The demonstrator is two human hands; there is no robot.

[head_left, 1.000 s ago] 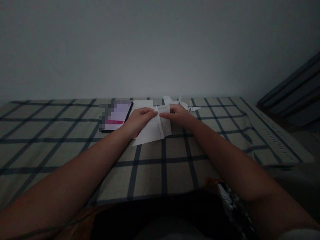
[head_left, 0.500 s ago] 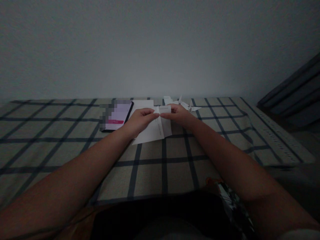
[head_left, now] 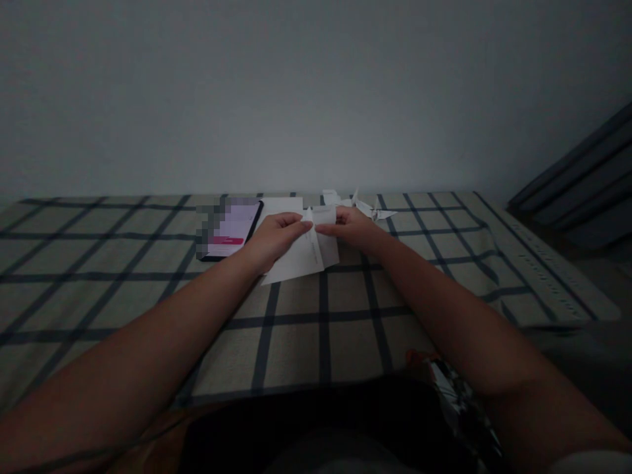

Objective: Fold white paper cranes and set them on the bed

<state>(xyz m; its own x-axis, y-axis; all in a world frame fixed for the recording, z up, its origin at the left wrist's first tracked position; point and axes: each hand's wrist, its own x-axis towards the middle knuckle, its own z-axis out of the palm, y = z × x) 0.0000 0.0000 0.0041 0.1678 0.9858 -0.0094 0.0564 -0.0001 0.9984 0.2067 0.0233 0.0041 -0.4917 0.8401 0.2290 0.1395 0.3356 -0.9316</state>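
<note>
Between my hands is a folded white sheet of paper (head_left: 324,216), its upper part raised and its crease running toward me. My left hand (head_left: 280,236) pinches it from the left, thumb on the near side. From the right, my right hand (head_left: 353,226) grips it with thumb and fingers. The two thumb tips are almost touching at the fold. Under the hands a white paper surface (head_left: 295,264) spreads over the cloth; whether it is part of the same sheet I cannot tell. Folded paper cranes (head_left: 368,207) lie just beyond my right hand.
A phone (head_left: 234,227) with a lit screen lies left of my left hand, on a checked tablecloth (head_left: 301,342). Another white sheet (head_left: 284,205) lies behind the left hand. A plain wall (head_left: 316,99) stands at the table's back, and dark striped fabric (head_left: 587,178) hangs at the right.
The raised part of the paper has tilted slightly, and my thumbs have shifted a little to the left. Both hands keep their grip.
</note>
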